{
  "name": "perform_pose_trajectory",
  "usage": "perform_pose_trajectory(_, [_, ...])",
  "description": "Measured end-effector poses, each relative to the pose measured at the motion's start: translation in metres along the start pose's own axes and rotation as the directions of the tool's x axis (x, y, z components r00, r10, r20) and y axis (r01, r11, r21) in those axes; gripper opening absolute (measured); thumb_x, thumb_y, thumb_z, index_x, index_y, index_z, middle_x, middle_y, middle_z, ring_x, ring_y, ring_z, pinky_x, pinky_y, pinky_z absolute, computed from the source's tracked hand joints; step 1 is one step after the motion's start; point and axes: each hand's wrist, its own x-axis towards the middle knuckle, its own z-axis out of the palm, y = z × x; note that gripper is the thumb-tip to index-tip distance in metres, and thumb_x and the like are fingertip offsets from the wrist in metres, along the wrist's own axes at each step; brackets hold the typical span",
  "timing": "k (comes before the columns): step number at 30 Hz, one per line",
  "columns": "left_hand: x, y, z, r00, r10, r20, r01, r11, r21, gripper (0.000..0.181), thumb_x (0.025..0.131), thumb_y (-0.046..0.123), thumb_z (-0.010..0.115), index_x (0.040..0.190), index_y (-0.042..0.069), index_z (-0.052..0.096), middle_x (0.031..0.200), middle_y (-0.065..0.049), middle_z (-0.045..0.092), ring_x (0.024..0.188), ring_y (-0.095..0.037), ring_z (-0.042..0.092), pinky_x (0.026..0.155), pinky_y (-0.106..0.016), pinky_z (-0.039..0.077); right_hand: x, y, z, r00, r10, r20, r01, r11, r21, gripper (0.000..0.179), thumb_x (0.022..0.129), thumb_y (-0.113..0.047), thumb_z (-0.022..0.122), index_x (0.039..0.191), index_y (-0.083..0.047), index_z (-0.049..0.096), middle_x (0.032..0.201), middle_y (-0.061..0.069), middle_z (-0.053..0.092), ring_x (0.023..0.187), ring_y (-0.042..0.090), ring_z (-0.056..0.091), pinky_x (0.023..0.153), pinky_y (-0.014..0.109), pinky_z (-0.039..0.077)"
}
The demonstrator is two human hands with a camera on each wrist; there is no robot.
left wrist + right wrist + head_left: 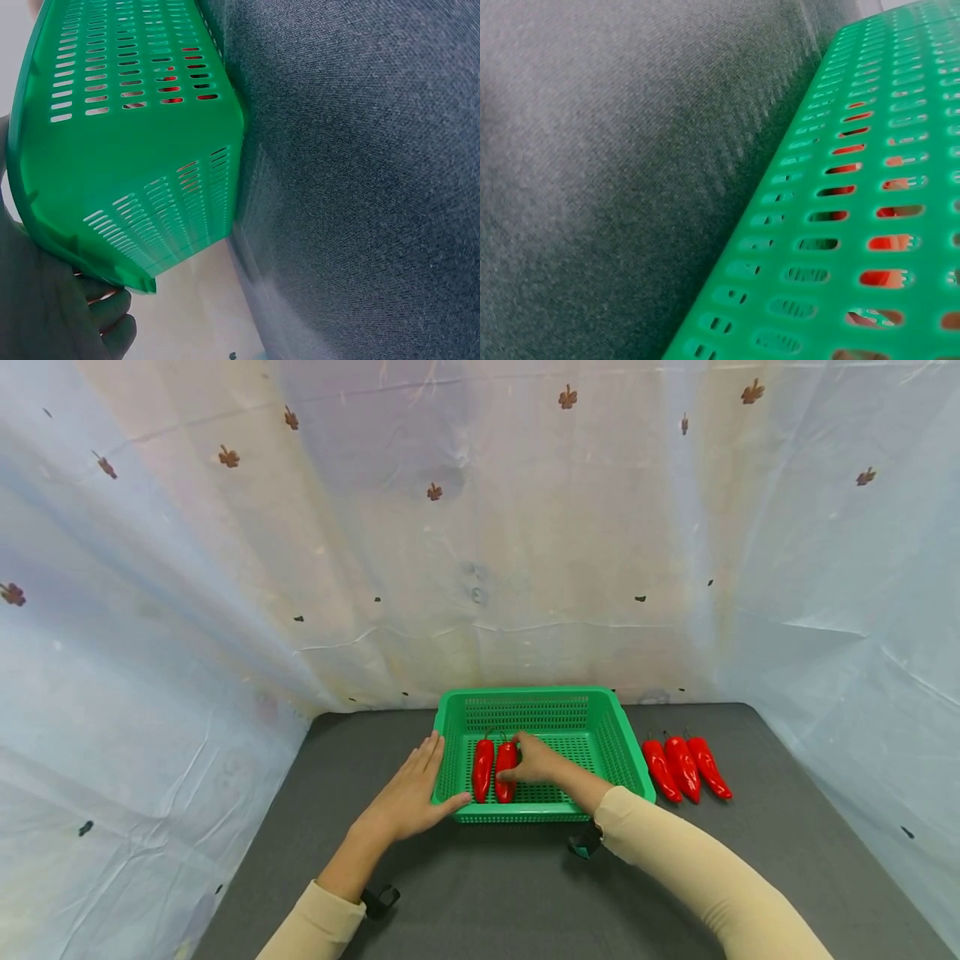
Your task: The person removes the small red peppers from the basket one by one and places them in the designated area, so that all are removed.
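Note:
A green plastic basket [555, 811] with slotted walls sits on the dark table. Inside, toward its left end, two red chili peppers lie side by side. My right hand [542, 763] reaches over the front rim and grips the right-hand pepper [506, 787] between thumb and fingers. The other pepper [483, 770] lies just left of it. With straight fingers along the left rim and thumb at the front corner, my left hand [408, 793] touches the basket. The left wrist view shows this hand [45, 300] at the rim. Only slotted wall [832, 232] and red glimpses show in the right wrist view.
Right of the basket, three more red chili peppers [682, 768] lie in a row on the dark table [495, 893]. A pale plastic sheet [525, 552] with brown leaf shapes hangs behind the table and along both sides.

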Motion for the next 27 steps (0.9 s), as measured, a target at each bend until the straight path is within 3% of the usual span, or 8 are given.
perform_pose_trajectory(6, [0.0, 0.0, 0.0, 1.0, -0.004, 0.003, 0.004, 1.0, 0.0, 0.114, 0.1, 0.08, 0.049, 0.172, 0.004, 0.002, 0.18, -0.013, -0.003, 0.167, -0.031, 0.005, 0.135, -0.051, 0.011, 0.002, 0.001, 0.0, 1.0, 0.006, 0.004, -0.006, 1.0, 0.029, 0.076, 0.092, -0.023, 0.088, 0.147, 0.006, 0.045, 0.124, 0.019, 0.064, 0.103, 0.028, 0.068, 0.087, 0.044, 0.06])
perform_pose_trajectory(17, [0.0, 0.0, -0.001, 1.0, -0.001, -0.005, 0.001, 1.0, -0.004, 0.115, 0.1, 0.079, 0.05, 0.172, 0.002, 0.003, 0.18, -0.014, -0.002, 0.167, -0.031, 0.005, 0.135, -0.051, 0.011, -0.002, -0.002, -0.005, 1.0, 0.018, -0.017, -0.018, 0.999, 0.026, 0.08, 0.09, -0.011, 0.086, 0.154, 0.005, 0.041, 0.132, 0.027, 0.056, 0.109, 0.035, 0.065, 0.077, 0.042, 0.063])
perform_pose_trajectory(22, [-0.001, -0.001, 0.0, 1.0, 0.004, -0.009, -0.004, 1.0, -0.009, 0.114, 0.101, 0.078, 0.051, 0.172, 0.002, 0.003, 0.18, -0.015, -0.002, 0.167, -0.031, 0.005, 0.135, -0.051, 0.011, -0.004, -0.004, -0.008, 1.0, 0.008, -0.03, -0.008, 1.0, -0.009, 0.077, 0.091, -0.012, 0.086, 0.153, 0.005, 0.043, 0.129, 0.025, 0.056, 0.106, 0.034, 0.064, 0.079, 0.042, 0.062])
perform_pose_trajectory(27, [-0.001, 0.0, 0.0, 1.0, 0.007, -0.01, -0.007, 1.0, -0.012, 0.114, 0.101, 0.078, 0.05, 0.172, 0.002, 0.004, 0.18, -0.015, -0.002, 0.167, -0.031, 0.005, 0.135, -0.051, 0.011, -0.007, -0.009, -0.013, 0.999, -0.012, -0.048, 0.014, 1.0, 0.026, 0.075, 0.093, -0.011, 0.083, 0.154, 0.004, 0.042, 0.131, 0.025, 0.056, 0.107, 0.034, 0.066, 0.081, 0.042, 0.062])
